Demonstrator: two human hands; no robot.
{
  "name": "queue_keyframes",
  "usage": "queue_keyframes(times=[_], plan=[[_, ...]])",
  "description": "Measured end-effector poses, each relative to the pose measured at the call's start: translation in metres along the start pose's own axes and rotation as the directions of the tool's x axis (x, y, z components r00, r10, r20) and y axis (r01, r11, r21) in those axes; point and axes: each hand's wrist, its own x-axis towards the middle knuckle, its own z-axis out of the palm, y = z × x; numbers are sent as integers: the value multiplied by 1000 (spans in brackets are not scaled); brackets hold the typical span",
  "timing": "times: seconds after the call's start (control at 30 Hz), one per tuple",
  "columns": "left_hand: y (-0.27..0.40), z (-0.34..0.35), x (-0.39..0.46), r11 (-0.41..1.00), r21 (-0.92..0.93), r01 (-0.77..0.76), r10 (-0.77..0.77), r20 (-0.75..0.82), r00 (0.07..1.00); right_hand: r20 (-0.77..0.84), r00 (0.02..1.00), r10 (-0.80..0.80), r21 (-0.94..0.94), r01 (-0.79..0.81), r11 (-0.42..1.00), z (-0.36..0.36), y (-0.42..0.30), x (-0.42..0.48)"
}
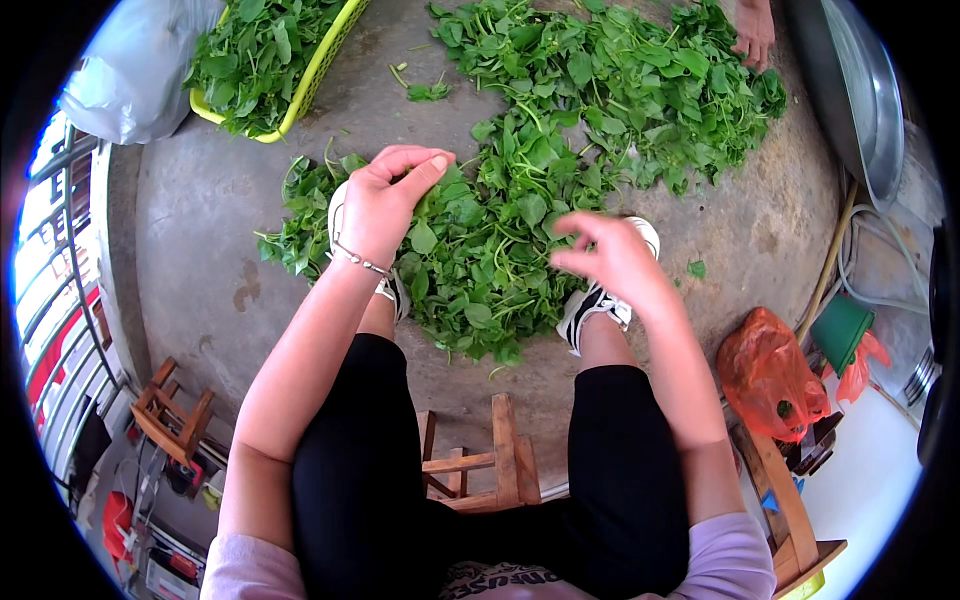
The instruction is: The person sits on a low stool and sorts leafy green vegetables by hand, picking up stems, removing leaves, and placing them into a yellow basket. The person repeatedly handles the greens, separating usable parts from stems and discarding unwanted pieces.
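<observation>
My left hand [386, 196] is over the left part of a heap of leafy greens [487, 277] on the concrete floor. Its thumb and fingertips are pinched together; whether a thin stem is between them, I cannot tell. My right hand [611, 251] hangs at the heap's right side, blurred, with thumb and fingers apart and nothing seen in it. The heap lies between my two shoes, and some stems lie left of my left shoe [337, 214]. Farther off, the greens join a wider pile [637, 90].
Another person's hand [754, 37] touches the far pile at top right. A yellow plastic basket [306, 82] holds more greens beside a white plastic bag [131, 86]. A large metal pan [874, 97] leans at right, above a red plastic bag [772, 375]. Wooden stools [506, 450] stand nearby.
</observation>
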Motion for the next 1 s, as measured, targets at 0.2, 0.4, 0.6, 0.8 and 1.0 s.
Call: queue_keyframes(times=[0.2,0.4,0.6,0.8,1.0], plan=[[9,9,2,979,-164,121,-103,113,988,-481,814,-325,-510,42,859,14,-4,57],[4,-3,-1,972,-150,180,-170,75,983,-466,884,-27,307,190,933,-23,-7,35],[10,2,-3,966,-149,209,-196,95,976,-577,817,14,-57,-58,997,-44,69,19],[10,5,1,974,-145,175,-159,119,980,-540,837,90,267,69,961,-49,87,5],[19,6,-1,971,-150,187,-152,218,964,-507,862,7,479,275,833,-48,55,-4]])
